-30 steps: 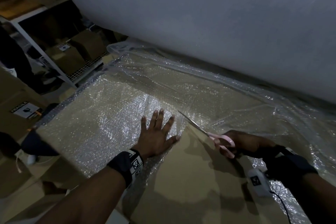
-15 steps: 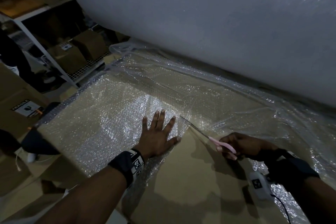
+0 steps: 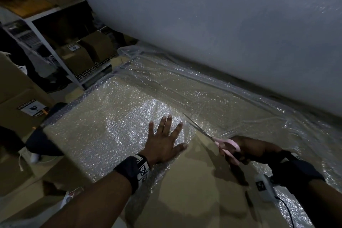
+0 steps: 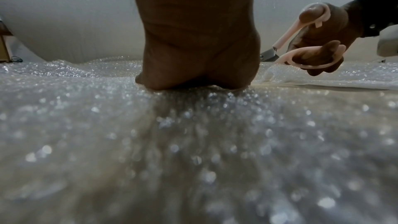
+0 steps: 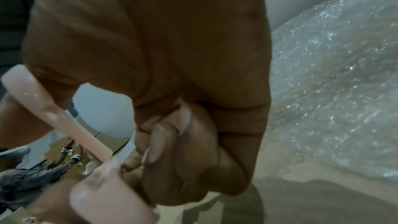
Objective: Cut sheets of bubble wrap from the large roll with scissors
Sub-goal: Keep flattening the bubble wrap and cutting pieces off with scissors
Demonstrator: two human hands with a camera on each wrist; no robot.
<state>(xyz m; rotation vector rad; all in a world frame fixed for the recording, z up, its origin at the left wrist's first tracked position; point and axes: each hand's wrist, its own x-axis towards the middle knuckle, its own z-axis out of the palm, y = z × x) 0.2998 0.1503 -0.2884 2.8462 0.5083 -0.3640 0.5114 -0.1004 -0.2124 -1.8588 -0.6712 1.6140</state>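
Bubble wrap sheet (image 3: 111, 131) spread flat just in front of large roll (image 3: 222, 24). Left hand (image 3: 163, 144) pressed flat, fingers splayed, beside cut line. Right hand (image 3: 248, 151) grip closed through pink scissors (image 3: 224, 143) loops. Best kept taut, blades tracking straight toward roll.

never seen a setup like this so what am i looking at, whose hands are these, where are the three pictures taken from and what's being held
No machine here: a person wears a camera on the head and one on each wrist. The head view looks down at both hands. The left hand presses flat on the bubble wrap sheet, spread over brown cardboard below the large roll. The right hand grips pink-handled scissors, blades in the wrap. The wrist views show the same hands up close.
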